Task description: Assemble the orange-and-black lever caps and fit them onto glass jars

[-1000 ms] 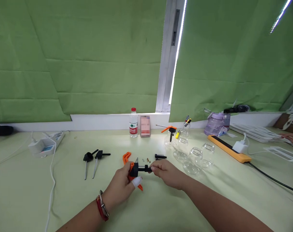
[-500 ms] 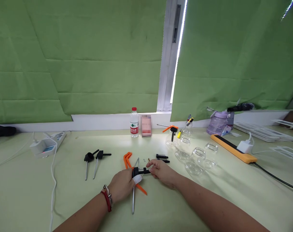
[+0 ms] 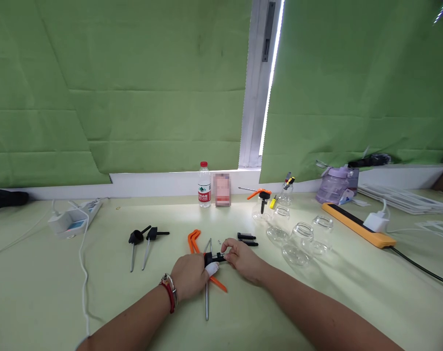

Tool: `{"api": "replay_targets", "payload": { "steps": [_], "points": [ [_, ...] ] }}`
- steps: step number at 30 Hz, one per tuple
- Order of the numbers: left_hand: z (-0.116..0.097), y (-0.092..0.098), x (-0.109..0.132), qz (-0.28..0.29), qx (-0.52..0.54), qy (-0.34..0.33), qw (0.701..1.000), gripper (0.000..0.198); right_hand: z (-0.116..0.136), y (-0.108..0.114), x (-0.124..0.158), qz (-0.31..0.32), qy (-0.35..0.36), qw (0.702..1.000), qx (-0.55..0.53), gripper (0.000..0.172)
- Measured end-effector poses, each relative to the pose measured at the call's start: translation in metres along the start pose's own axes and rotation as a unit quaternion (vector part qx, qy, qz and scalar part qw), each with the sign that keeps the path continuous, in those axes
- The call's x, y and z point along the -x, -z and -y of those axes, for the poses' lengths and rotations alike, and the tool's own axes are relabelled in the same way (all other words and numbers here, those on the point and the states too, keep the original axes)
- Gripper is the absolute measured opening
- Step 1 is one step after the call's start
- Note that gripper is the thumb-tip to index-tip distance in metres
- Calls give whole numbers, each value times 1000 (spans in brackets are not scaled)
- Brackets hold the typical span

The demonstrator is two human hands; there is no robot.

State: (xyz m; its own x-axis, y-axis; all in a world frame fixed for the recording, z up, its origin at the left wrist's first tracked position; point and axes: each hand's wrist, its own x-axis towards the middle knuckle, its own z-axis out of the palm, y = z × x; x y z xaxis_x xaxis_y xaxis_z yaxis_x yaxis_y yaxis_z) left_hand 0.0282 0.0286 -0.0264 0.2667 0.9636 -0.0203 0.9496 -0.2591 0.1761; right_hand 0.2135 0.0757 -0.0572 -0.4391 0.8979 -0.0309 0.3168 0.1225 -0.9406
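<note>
My left hand [image 3: 190,277], with white tape on its thumb, is closed round a black plastic dispenser head [image 3: 214,258] with a narrow arm pointing right. A long metal tube [image 3: 207,304] runs below that hand toward me. My right hand [image 3: 240,257] pinches at the arm's right end, thumb and index finger together; whatever is between the fingertips is too small to make out. Bent orange levers [image 3: 194,240] lie just beyond my left hand, and an orange strip [image 3: 219,284] shows under it. Two black spring pieces [image 3: 247,239] rest beyond my right hand.
Two more black heads with metal tubes [image 3: 151,235] lie at left. Several clear glass bottles [image 3: 298,243] stand at right, one topped with a black-and-orange head [image 3: 264,196]. Behind are a water bottle [image 3: 204,187], an orange power strip [image 3: 356,226] and a purple jug [image 3: 333,186].
My left hand and the black head have shifted slightly right. My right fingertips have come down onto the arm's end; the small brass-coloured bit seen beside them before is no longer visible.
</note>
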Motion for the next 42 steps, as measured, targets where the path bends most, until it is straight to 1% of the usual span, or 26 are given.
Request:
{"api": "replay_targets", "payload": {
  "steps": [4,9,12,15,18,21,24,28,31,35,39,42],
  "points": [
    [1,0,-2,3,-8,10,1000,54,4,0,3,2,-1,1000,-6,11],
    [1,3,-2,7,9,14,1000,54,11,3,5,14,-11,1000,-22,11],
    [1,4,-3,7,15,14,1000,53,12,4,4,22,-13,999,-23,7],
    [0,4,-3,8,21,18,1000,51,11,3,3,11,-25,999,-31,11],
    [0,3,-2,-4,35,26,999,49,9,1,0,10,-26,999,-36,14],
    [1,2,-1,-16,53,24,998,48,8,-2,-3,6,-23,999,-22,10],
    [2,2,-1,-16,60,22,998,46,8,-3,-3,3,-20,1000,-13,7],
    [2,4,-1,-12,69,31,997,45,8,-3,0,1,4,999,-37,10],
    [2,5,0,-11,79,32,996,43,7,-2,0,14,3,999,-43,9],
    [2,5,0,-14,79,30,996,44,8,-1,1,13,5,999,-41,11],
    [1,4,0,-17,71,42,996,44,9,-1,1,24,6,999,-30,11],
    [1,3,1,-17,73,36,997,45,5,-4,1,16,6,999,-28,17]
  ]
}}
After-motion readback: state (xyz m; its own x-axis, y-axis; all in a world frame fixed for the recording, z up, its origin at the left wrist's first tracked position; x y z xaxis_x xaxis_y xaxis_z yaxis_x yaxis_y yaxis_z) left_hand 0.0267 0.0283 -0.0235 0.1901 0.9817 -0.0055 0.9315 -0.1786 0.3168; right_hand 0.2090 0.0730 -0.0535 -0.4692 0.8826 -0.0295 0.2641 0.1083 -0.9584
